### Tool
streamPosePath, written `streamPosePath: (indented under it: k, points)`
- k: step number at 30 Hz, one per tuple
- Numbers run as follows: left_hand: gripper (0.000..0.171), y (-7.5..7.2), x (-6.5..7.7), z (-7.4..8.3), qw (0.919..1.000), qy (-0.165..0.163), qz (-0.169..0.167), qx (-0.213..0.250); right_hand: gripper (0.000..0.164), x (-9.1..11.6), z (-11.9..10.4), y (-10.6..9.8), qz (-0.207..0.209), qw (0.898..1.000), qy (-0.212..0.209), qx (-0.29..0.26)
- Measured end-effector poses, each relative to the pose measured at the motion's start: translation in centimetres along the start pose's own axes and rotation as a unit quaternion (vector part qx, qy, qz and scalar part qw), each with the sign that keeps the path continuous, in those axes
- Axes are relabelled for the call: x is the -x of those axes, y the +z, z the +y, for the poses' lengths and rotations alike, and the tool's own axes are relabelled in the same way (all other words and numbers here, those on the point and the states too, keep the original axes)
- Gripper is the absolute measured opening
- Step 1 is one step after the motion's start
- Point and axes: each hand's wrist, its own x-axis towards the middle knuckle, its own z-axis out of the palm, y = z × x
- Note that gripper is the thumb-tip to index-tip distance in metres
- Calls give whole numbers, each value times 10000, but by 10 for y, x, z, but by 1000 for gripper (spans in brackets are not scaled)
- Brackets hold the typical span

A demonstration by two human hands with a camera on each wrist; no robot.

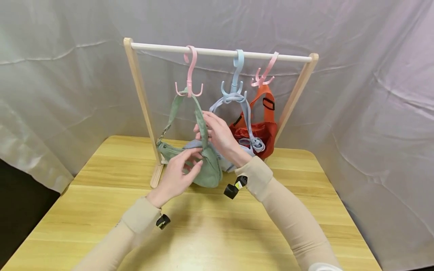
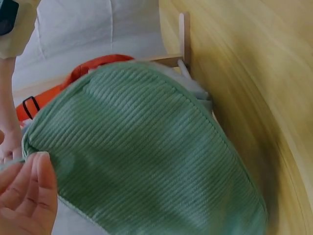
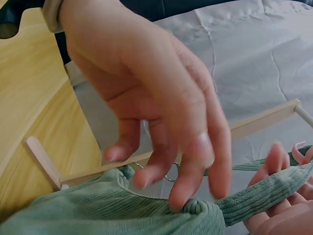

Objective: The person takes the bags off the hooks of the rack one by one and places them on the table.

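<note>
A wood-grained table [image 1: 203, 233] (yellow, round-cornered) — one rack [image 1: 217, 52] stands on it.

Left grip [image 1: 178, 171] below right grip [image 1: 219, 134]

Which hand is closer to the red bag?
The right hand. It is just left of the red bag, at the strap of the green bag. The left hand is farther left and lower, by the green bag's top edge.

Ribbed, matt cloth bag [image 2: 142, 142] (shiny metal chain [image 1: 164, 133]); glossy wood table [image 1: 200, 244].
</note>
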Motion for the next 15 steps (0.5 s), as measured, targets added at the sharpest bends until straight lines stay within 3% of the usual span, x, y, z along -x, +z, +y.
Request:
streamPosePath:
  k: [4, 8, 15]
  points:
    - [22, -12, -6, -3, 9992, 255, 319, 51, 42, -2, 1, 0, 58, 10000, -47, 33]
    - [15, -28, -21, -3, 9967, 366, 718, 64, 40, -4, 2, -1, 63, 9998, -195, 12]
    - [16, -58, -58, 5, 9946, 36, 1037, 60, 31, -8, -1, -3, 40, 9994, -260, 243]
